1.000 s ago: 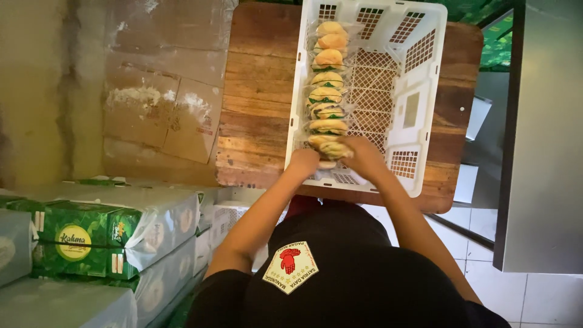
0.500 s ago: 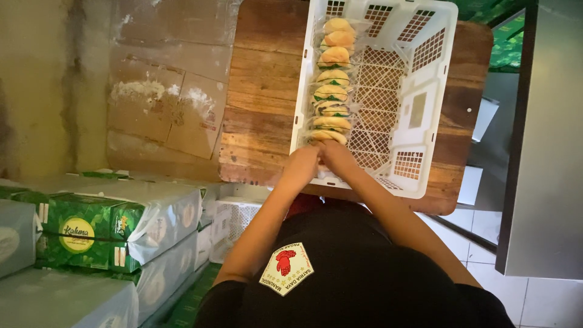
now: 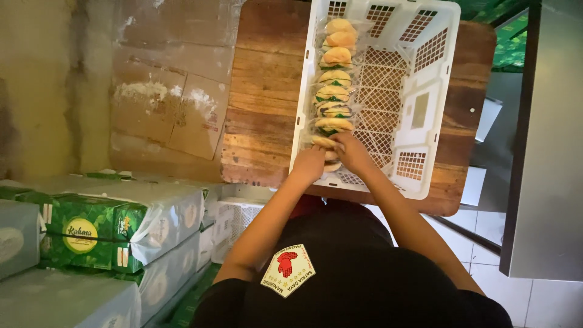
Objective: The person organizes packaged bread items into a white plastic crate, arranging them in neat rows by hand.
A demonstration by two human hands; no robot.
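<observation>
Hands, two [image 3: 310, 164] [image 3: 351, 150], on eight wrapped buns [image 3: 333, 96], crate [image 3: 425, 121]

1. The crate [image 3: 419, 109] is white plastic, smooth and faintly glossy, with open lattice walls and floor.
2. The buns [image 3: 334, 94] look soft and matt, each wrapped in thin clear film that catches the light.
3. The tabletop [image 3: 261, 103] is wood in planks, brown, worn and dull, with visible grain.
4. The cardboard [image 3: 164, 103] beside it is matt brown paperboard, scuffed and smeared with whitish patches.
5. The packs [image 3: 109, 225] at the left are green printed packages under glossy, wrinkled plastic wrap.
6. The apron [image 3: 364, 273] is black matt cloth with a sewn patch.
7. The floor tiles [image 3: 486, 243] are white and smooth.
</observation>
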